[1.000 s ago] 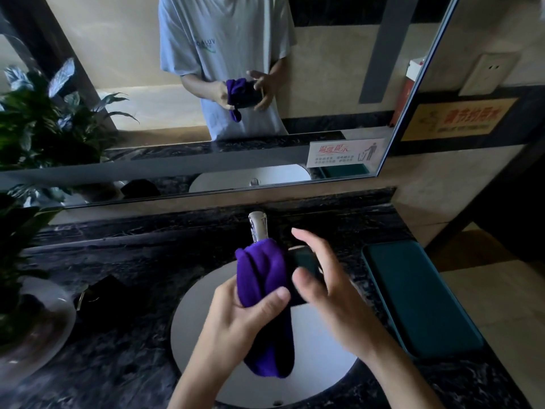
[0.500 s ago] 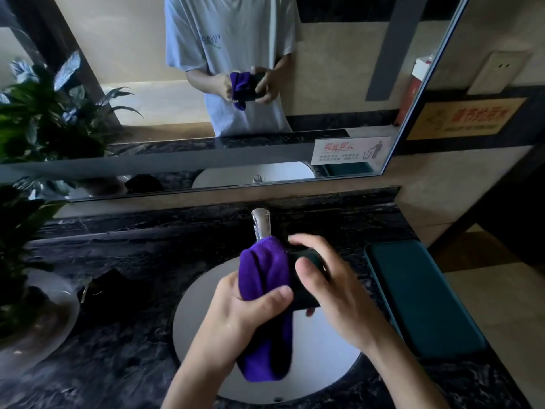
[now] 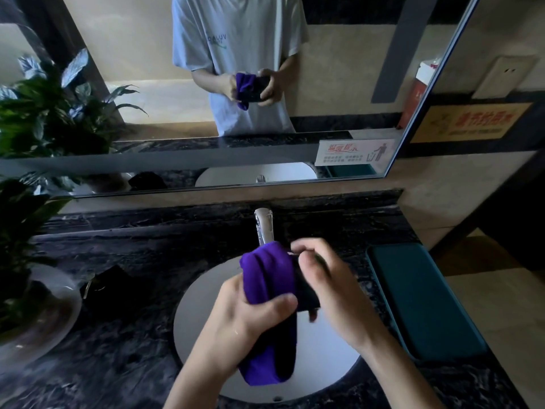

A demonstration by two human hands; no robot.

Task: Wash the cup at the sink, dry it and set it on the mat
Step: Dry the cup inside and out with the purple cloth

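Both hands' grip closed: left hand (image 3: 244,317) w/ purple cloth (image 3: 269,278), right hand (image 3: 333,287) on cup (image 3: 306,293), over sink (image 3: 200,314); mat (image 3: 424,302) right.

right hand (image 3: 330,287): fingers open and spread over the dark cup (image 3: 306,290) a second ago, now curled round its top and side | left hand (image 3: 250,314): thumb now pressed further across the purple cloth (image 3: 268,278) | cloth and cup: a little nearer the faucet (image 3: 264,225)
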